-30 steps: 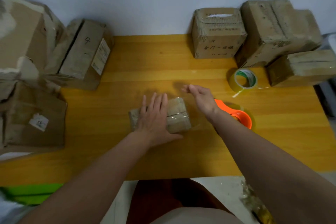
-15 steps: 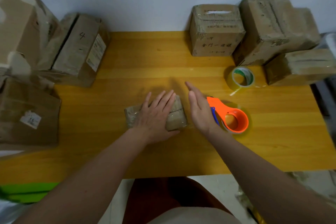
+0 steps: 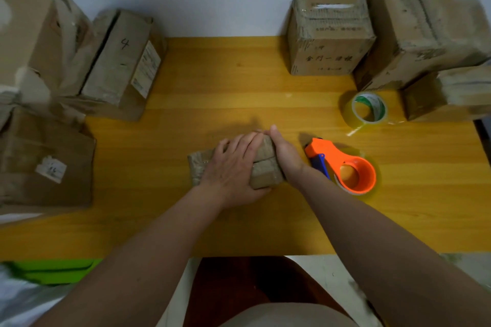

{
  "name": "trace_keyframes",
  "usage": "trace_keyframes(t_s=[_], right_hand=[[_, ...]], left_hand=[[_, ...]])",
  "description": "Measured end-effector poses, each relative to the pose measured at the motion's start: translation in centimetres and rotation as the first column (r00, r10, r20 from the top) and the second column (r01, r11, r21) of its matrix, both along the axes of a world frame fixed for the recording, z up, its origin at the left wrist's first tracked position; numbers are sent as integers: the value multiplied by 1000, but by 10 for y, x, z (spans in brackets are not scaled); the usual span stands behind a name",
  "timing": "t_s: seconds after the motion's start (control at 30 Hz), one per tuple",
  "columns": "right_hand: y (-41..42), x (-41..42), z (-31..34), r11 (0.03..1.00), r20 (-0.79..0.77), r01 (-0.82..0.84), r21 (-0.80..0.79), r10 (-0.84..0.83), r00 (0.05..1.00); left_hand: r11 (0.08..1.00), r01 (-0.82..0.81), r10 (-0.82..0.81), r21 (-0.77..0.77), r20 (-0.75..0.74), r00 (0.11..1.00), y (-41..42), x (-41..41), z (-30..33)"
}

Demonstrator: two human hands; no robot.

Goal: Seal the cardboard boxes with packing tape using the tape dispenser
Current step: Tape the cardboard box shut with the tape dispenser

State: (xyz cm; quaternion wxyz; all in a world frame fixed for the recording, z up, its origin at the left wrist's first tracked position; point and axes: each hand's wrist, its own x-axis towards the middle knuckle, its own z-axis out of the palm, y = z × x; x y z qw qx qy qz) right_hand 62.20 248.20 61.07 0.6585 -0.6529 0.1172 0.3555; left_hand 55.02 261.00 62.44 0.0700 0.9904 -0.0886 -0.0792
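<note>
Now the right hand (image 3: 285, 152) has come in from beside the orange tape dispenser (image 3: 345, 167) and presses flat against the right side of the small box (image 3: 265, 164). Its fingers are straight and grab nothing. Lying flat on top of the box, the left hand (image 3: 233, 167) has its fingers spread, thumb at the near edge. The box sits in the middle of the yellow table (image 3: 212, 87). The dispenser lies just right of the box, and a tape roll (image 3: 368, 109) sits behind it

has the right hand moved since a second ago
Yes. The right hand moved left, away from the orange tape dispenser, and now presses against the small box.
</note>
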Motion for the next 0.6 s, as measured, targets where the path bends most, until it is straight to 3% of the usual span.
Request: trace_keyframes(t_s=[0.1, 0.17, 0.27, 0.33, 0.43, 0.6], right_hand=[[-6, 10, -7, 986, -59, -133, -100, 127, 990], [-11, 15, -4, 973, 7, -168, -159, 171, 985], [-30, 2, 2, 964, 345, 196, -181, -124, 930], [-35, -15, 4, 951, 430, 297, -82, -235, 872], [-13, -30, 5, 978, 337, 205, 47, -209, 918], [14, -21, -3, 975, 281, 222, 21, -219, 935]], left_hand=[[1000, 3, -3, -4, 7, 1000, 1, 0, 3], [999, -34, 34, -16, -14, 999, -2, 3, 4], [925, -375, 376, -62, 0, 927, -11, 8, 7], [849, -526, 526, -54, -9, 851, -18, 11, 7], [837, -542, 545, -75, 19, 838, -21, 11, 2], [826, -556, 560, -90, 33, 828, -20, 13, -4]])
